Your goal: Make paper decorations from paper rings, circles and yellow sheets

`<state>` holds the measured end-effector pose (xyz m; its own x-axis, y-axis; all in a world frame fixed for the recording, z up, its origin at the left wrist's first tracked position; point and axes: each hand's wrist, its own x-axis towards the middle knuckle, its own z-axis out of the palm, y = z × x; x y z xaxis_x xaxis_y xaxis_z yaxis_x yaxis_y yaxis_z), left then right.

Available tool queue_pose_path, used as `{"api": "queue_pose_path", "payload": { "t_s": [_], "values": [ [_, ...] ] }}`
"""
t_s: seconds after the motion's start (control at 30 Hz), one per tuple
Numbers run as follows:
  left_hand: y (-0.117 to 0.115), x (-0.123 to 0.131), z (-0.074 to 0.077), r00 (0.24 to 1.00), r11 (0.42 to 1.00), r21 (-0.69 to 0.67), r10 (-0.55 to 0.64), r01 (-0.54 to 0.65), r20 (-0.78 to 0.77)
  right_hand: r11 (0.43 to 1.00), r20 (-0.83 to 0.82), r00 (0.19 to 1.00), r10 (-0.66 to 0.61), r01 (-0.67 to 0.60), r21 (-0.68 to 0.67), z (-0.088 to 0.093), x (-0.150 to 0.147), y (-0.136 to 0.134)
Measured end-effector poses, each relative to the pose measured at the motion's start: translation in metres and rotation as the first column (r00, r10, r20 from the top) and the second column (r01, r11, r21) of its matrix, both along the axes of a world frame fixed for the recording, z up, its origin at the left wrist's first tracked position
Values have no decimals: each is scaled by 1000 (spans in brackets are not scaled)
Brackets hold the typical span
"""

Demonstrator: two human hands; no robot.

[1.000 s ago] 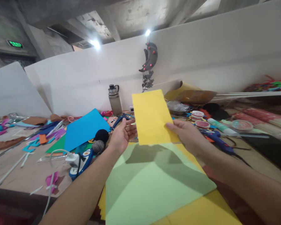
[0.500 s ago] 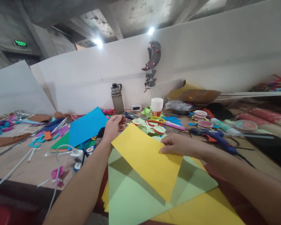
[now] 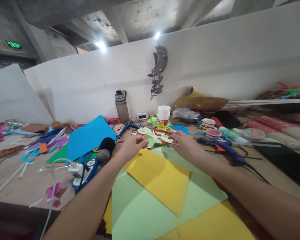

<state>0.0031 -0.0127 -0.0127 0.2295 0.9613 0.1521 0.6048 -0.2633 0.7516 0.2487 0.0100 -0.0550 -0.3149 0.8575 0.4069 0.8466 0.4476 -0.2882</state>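
Observation:
A yellow sheet lies on a larger pale green sheet, with more yellow paper underneath. Beyond it are small round pieces of pale green paper and red-rimmed paper cup pieces. My left hand is at the left of these pieces, its fingers closed at the edge of a green round; what it pinches is too small to tell. My right hand is at the right, fingers bent beside a red-rimmed piece; whether it grips that piece is unclear.
Behind stand a bottle and stacked paper cups. A blue glue gun with its cable lies right. On the left are a blue sheet, a power strip with a white cable, and coloured scraps.
My right hand has let go of the yellow sheet, which now lies flat on the green one. Both hands have moved to the small round pieces, and the view has shifted slightly.

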Motion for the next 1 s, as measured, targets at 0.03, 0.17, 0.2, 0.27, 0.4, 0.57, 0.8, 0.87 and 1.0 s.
{"api": "queue_pose_path", "payload": {
  "t_s": [0.03, 0.17, 0.2, 0.27, 0.4, 0.57, 0.8, 0.87, 1.0],
  "values": [
    [-2, 5, -2, 999, 999, 6, -31, 31, 13, 1000, 25, 1000, 14, -15, 15, -4, -1, 3],
    [-13, 18, -7, 993, 995, -3, -101, 102, 64, 999, 71, 997, 17, -20, 46, -6, -2, 4],
    [-15, 20, -8, 988, 993, -25, -108, 111, 107, 998, 56, 998, 12, -16, 69, -4, -1, 2],
    [-17, 24, -11, 966, 989, -91, -91, 116, 240, 989, -29, 998, 53, -48, 141, 2, -1, -3],
    [-18, 29, -18, 862, 976, -188, 2, 108, 506, 954, -324, 916, 236, -156, 256, 8, -8, -15],
    [-20, 34, -17, 715, 965, -120, -85, 231, 694, 937, -505, 791, 346, -266, 226, 12, -20, -27],
    [-23, 36, -14, 683, 969, -108, -77, 224, 726, 901, -399, 812, 426, -340, 269, 12, -24, -36],
    [-21, 35, -16, 658, 970, -114, -57, 214, 751, 895, -391, 808, 440, -360, 264, 12, -23, -37],
    [-20, 33, -15, 510, 951, -144, -16, 272, 860, 934, -585, 732, 349, -321, 155, 20, -22, -40]
  ]
}}
